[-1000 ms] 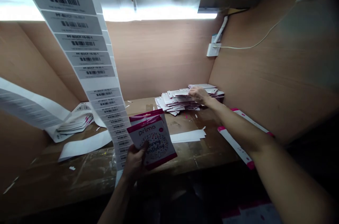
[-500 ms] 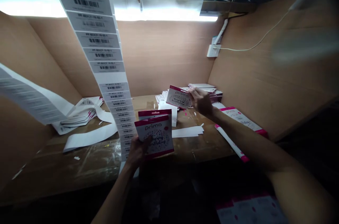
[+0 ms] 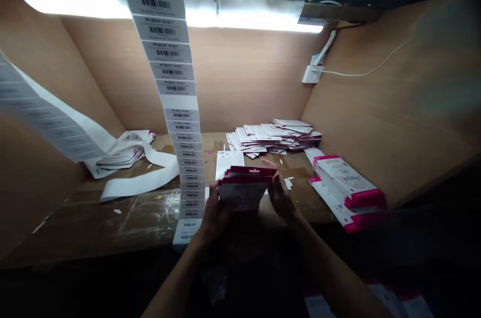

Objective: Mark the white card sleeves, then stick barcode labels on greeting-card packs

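Observation:
Several white packets with pink top edges [image 3: 244, 193] are bunched together near the front middle of the table. My left hand [image 3: 217, 210] grips them at their left side. At their right side is my right hand [image 3: 278, 193], its fingers spread along the packets' edge. Just behind the packets lies a white card or sheet [image 3: 228, 160]. A long strip of barcode labels [image 3: 184, 157] hangs down to the left of my left hand.
A messy pile of packets [image 3: 274, 135] lies at the back. Pink-edged packets [image 3: 347, 183] are stacked on the right. Curled label strips [image 3: 145, 183] and another packet stack [image 3: 122, 157] sit at the left. A socket [image 3: 312, 73] is on the wall.
My right hand has come down from the back to the packets in my left hand. The packets now stand bunched between both hands. The view has shifted slightly.

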### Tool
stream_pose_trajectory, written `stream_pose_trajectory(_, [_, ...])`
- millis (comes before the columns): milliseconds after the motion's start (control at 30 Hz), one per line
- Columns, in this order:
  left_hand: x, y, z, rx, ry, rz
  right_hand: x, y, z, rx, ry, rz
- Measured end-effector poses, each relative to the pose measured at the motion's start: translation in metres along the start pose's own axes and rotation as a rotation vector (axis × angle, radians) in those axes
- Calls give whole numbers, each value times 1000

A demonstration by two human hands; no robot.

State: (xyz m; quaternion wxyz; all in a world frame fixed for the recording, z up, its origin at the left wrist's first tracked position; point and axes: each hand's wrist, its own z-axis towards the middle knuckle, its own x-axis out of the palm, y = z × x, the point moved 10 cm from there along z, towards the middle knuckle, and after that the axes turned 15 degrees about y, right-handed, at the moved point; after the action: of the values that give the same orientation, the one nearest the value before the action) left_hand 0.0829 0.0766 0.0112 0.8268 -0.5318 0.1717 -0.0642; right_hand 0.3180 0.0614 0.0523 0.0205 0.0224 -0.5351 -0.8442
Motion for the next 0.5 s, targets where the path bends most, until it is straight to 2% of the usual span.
stream_pose_trajectory(67, [3,4,-4,20,68,63,12,-17,-15,3,8,55])
stream_pose_trajectory(200, [4,15,-11,19,87,80,30,-46,-23,1,-24,175])
stream_pose_trajectory(300, [9,29,-16,-54,46,29,37,-50,-25,58,-102,114])
stream_pose_trajectory(333, [10,33,-18,-77,20,8,40,-39,-28,71,-99,63])
stream_pose_trajectory(400, [10,38,-19,-113,-25,-37,49,8,-44,43,-32,-62])
stream_pose_trajectory(467, [9,39,-20,-142,-47,-93,63,79,-75,-52,104,-203])
stream_pose_trajectory(500, [7,38,-23,-154,-55,-125,74,117,-94,-120,213,-261])
